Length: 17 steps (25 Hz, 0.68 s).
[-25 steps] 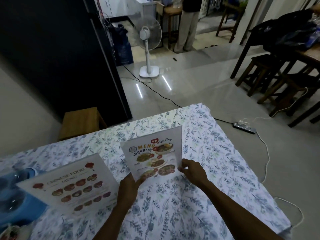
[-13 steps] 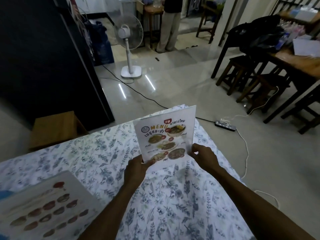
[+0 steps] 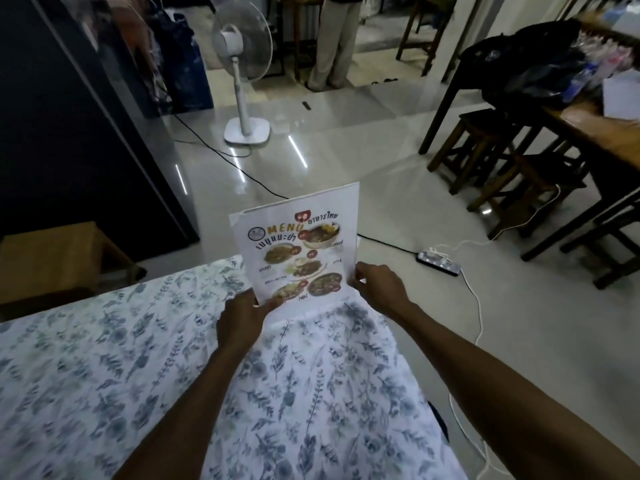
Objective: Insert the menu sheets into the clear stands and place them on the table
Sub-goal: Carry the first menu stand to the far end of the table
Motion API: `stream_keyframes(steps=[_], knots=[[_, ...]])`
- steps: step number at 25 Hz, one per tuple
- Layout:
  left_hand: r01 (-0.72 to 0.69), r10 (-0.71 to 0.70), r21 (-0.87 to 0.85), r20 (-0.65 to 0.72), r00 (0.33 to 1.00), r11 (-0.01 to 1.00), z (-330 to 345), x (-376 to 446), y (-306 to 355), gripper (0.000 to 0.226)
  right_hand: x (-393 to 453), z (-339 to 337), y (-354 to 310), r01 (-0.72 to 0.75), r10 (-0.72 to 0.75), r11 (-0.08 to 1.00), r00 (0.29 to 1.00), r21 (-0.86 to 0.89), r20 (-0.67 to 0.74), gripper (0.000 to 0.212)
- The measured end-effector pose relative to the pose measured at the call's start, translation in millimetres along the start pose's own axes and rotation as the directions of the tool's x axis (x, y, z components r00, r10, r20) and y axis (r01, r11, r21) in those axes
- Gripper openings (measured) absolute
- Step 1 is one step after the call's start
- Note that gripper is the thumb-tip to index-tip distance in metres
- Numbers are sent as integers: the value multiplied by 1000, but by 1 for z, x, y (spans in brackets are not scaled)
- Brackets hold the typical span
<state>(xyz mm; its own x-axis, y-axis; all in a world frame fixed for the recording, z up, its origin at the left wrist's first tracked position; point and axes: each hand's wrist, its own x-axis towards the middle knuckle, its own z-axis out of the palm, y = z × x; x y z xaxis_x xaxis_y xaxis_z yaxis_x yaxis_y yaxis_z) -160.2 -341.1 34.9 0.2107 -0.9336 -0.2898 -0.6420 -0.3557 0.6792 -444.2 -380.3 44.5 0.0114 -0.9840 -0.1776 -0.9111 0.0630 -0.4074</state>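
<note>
A clear stand holding a white Thai food menu sheet (image 3: 298, 244) is upright near the far right corner of the table with the blue floral cloth (image 3: 138, 375). My left hand (image 3: 242, 320) grips its lower left corner and my right hand (image 3: 379, 289) grips its lower right edge. The stand's base is hidden behind my hands, so I cannot tell whether it rests on the cloth. The menu's printed face points toward me.
A white pedestal fan (image 3: 244, 71) stands on the tiled floor beyond the table, with cables and a power strip (image 3: 440, 263). Dark wooden stools (image 3: 485, 150) and a table are at the right. A wooden stool (image 3: 52, 258) sits at the left. A person's legs (image 3: 332, 43) are at the back.
Both hands have carried the Thai menu stand away from me toward the table's far right corner. My view swung right, so the Chinese food menu stand at the left has left the frame.
</note>
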Motion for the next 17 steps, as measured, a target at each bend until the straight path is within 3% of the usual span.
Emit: stream_keyframes(steps=[13, 17], knots=[[70, -64, 104, -55, 996, 992, 18, 103, 32, 58, 125, 20, 24, 128, -128, 991, 992, -27, -13, 20], [91, -81, 112, -86, 993, 990, 19, 125, 32, 75, 141, 18, 22, 187, -189, 982, 977, -33, -98, 14]])
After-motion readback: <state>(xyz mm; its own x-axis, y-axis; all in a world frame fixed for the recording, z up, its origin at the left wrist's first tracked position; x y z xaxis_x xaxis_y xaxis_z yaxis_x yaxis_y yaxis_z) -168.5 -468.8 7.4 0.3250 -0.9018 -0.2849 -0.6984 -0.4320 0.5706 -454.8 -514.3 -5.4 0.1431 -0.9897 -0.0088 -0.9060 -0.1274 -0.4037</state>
